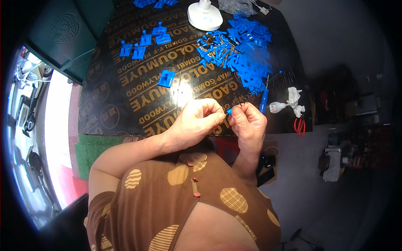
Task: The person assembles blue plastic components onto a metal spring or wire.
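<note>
Near edge of the table [100, 121]: small blue part [229, 111] in right hand [250, 122]

Part is pinched between right thumb and fingers, mostly hidden by them. Left hand [200, 118] is just left of it, thumb and fingertips drawn together; can't tell what, if anything, they grip.

Farther and left of both: one blue plate [166, 78], lying on its own. Far left beyond that: cluster of blue knobbed pieces [145, 39]. Far right: big heap of blue parts [253, 33], metallic bits mixed in on its left side.

Just right of right hand: blue-handled screwdriver [264, 101], then white bottle [276, 108], crumpled white tissue [294, 96], red loops [300, 126] nearer. Far edge: white round base [205, 17], clear plastic bag [236, 6] to its right.
</note>
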`<control>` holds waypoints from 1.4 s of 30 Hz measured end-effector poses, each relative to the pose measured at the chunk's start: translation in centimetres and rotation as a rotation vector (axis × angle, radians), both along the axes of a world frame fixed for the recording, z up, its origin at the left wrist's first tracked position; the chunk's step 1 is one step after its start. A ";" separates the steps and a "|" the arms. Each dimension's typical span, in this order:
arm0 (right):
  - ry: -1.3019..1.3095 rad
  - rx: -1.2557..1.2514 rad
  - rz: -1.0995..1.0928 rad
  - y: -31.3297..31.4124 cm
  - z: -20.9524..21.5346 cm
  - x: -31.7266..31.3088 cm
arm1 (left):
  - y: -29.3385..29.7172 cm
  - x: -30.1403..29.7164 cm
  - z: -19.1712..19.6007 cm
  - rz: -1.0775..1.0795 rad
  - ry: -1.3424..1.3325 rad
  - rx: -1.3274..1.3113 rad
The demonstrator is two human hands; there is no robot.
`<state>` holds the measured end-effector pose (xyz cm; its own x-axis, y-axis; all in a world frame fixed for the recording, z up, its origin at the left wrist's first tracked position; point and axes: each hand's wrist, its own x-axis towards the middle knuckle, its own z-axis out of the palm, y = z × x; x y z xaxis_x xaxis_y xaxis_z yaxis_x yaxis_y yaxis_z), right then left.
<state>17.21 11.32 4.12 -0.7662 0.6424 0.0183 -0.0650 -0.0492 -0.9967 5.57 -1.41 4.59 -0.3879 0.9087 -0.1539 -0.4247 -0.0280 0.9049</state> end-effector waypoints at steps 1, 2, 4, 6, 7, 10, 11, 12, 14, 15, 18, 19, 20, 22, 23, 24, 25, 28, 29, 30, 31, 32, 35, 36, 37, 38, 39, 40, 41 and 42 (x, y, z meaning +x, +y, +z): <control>0.018 -0.002 0.018 0.0 -0.1 0.0 | 0.0 0.0 0.0 0.005 0.011 -0.003; 0.036 -0.004 0.036 0.0 -0.1 0.0 | 0.1 0.0 0.0 0.004 0.011 -0.003; 0.032 -0.004 0.038 0.0 -0.2 0.0 | 0.1 0.0 -0.2 -0.002 0.016 0.013; 0.028 -0.005 0.039 0.0 -0.2 0.1 | 0.0 0.0 -0.2 -0.006 -0.002 0.015; 0.005 0.021 0.030 0.0 -0.2 0.2 | 0.0 0.0 -0.2 -0.012 -0.021 0.017; -0.015 0.055 0.019 0.1 -0.2 0.3 | 0.1 0.0 0.0 -0.033 -0.076 0.015; -0.011 0.063 0.017 0.1 -0.3 0.4 | 0.1 0.0 0.1 -0.034 -0.076 0.015; -0.011 0.063 0.017 0.1 -0.2 0.4 | 0.0 -0.1 0.1 -0.046 -0.098 0.011; 0.003 0.045 0.023 0.1 -0.1 0.5 | 0.0 -0.1 0.2 -0.058 -0.120 0.006; 0.003 0.045 0.022 0.1 -0.1 0.6 | 0.0 -0.1 0.1 -0.060 -0.123 0.003; 0.014 0.043 0.019 0.2 -0.2 0.6 | 0.0 0.0 0.0 -0.060 -0.124 0.002; 0.017 0.043 0.024 0.2 -0.2 0.6 | 0.0 0.0 0.0 -0.056 -0.122 0.004; 0.020 0.043 0.030 0.3 -0.2 0.6 | 0.0 0.0 0.0 -0.057 -0.122 0.003; 0.024 0.044 0.028 0.3 -0.2 0.6 | 0.0 0.0 0.0 -0.058 -0.127 0.015; 0.028 0.045 0.026 0.3 -0.2 0.6 | 0.0 0.0 -0.1 -0.059 -0.127 0.015; 0.028 0.045 0.026 0.3 -0.2 0.7 | 0.1 0.0 -0.3 -0.064 -0.122 0.024; 0.026 0.034 0.026 0.3 -0.1 0.7 | 0.1 0.0 -0.4 -0.069 -0.117 0.033; 0.028 0.012 0.032 0.3 -0.2 0.7 | 0.1 0.0 0.0 -0.036 -0.040 0.004; 0.032 0.001 0.040 0.3 -0.2 0.7 | 0.2 0.1 -0.1 -0.036 -0.040 0.004; 0.032 0.001 0.040 0.2 -0.2 0.7 | 0.2 0.1 -0.3 -0.011 0.014 0.020; 0.034 -0.003 0.048 0.1 -0.2 0.7 | 0.2 0.1 -0.4 0.015 0.068 0.036; 0.036 -0.006 0.056 0.1 -0.1 0.6 | 0.2 0.2 -0.4 0.015 0.068 0.036; 0.023 -0.041 0.077 0.1 -0.1 0.6 | 0.2 0.5 -0.4 0.054 0.148 0.011; 0.023 -0.040 0.077 0.1 -0.1 0.6 | 0.2 0.6 -0.5 0.077 0.193 0.022; 0.028 -0.041 0.076 0.1 -0.2 0.6 | 0.3 0.7 -0.5 0.099 0.238 0.033; 0.032 -0.042 0.076 0.1 -0.3 0.6 | 0.2 0.7 -0.4 0.099 0.238 0.033; 0.032 -0.042 0.076 0.1 -0.2 0.6 | 0.2 0.7 -0.3 0.101 0.284 0.012; 0.029 -0.041 0.076 0.2 -0.2 0.6 | 0.1 0.7 -0.1 0.103 0.329 -0.009; 0.026 -0.041 0.076 0.2 -0.2 0.6 | 0.1 0.8 0.0 0.103 0.329 -0.009; 0.026 -0.041 0.075 0.1 -0.1 0.5 | 0.1 0.8 0.0 0.123 0.412 -0.001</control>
